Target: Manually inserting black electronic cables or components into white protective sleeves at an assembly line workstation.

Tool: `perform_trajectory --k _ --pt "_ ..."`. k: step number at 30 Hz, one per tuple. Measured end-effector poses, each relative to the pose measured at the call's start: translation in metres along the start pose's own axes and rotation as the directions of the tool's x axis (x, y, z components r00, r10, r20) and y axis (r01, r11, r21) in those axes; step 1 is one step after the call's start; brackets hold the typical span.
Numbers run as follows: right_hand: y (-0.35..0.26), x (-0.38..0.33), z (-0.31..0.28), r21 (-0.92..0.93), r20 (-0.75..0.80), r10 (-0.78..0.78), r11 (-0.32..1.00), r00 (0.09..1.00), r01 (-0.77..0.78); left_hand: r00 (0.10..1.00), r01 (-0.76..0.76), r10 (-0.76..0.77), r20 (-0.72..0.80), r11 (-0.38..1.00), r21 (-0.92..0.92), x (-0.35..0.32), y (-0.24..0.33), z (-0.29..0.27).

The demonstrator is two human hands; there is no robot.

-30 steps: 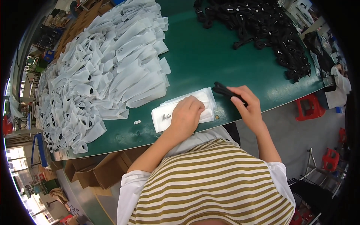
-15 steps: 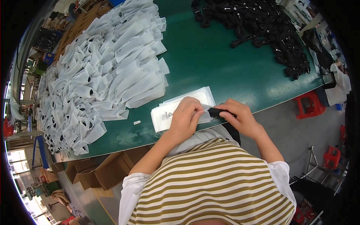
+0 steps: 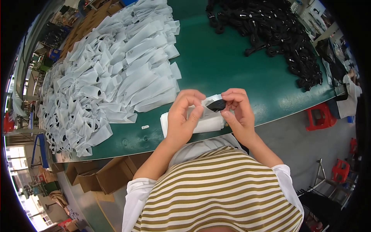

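Between my hands is a black coiled cable [image 3: 217, 105], partly inside the mouth of a translucent white plastic bag [image 3: 211, 98]. My right hand [image 3: 241, 114] pinches the cable's outer end between thumb and fingers. On the other side, my left hand [image 3: 184, 118] has its thumb and fingers closed on the bag; its fingertips partly hide the film. Both hands are just above a stack of flat white bags [image 3: 210, 124] near the table's front edge.
Filled white bags [image 3: 131, 73] cover the left of the green table [image 3: 208, 54]. Black coiled cables [image 3: 266, 31] are heaped at the far right. A small white piece [image 3: 145, 127] lies left of the stack. Cardboard boxes [image 3: 116, 176] and a red stool [image 3: 320, 116] stand beyond the table edge.
My hands have lifted off the stack, raising a bag with the cable now partly in its mouth. The right hand has moved slightly left and turned upward.
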State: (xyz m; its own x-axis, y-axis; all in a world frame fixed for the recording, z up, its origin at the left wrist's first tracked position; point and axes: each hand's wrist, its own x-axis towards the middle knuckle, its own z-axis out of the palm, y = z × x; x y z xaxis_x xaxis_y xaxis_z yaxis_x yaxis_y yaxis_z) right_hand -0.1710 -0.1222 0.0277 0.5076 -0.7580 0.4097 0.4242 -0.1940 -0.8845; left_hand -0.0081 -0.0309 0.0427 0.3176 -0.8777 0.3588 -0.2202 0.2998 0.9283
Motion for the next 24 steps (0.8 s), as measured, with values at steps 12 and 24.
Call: perform_trajectory --k 12,24 --pt "0.041 0.031 0.029 -0.472 0.425 -0.085 0.829 0.901 0.301 0.984 0.013 -0.058 -0.17 0.967 -0.253 0.02 -0.013 -0.009" --pt "0.013 0.054 0.041 -0.302 0.318 -0.157 0.918 0.935 0.257 0.949 0.311 -0.314 -0.006 0.942 -0.127 0.015 -0.011 -0.029"
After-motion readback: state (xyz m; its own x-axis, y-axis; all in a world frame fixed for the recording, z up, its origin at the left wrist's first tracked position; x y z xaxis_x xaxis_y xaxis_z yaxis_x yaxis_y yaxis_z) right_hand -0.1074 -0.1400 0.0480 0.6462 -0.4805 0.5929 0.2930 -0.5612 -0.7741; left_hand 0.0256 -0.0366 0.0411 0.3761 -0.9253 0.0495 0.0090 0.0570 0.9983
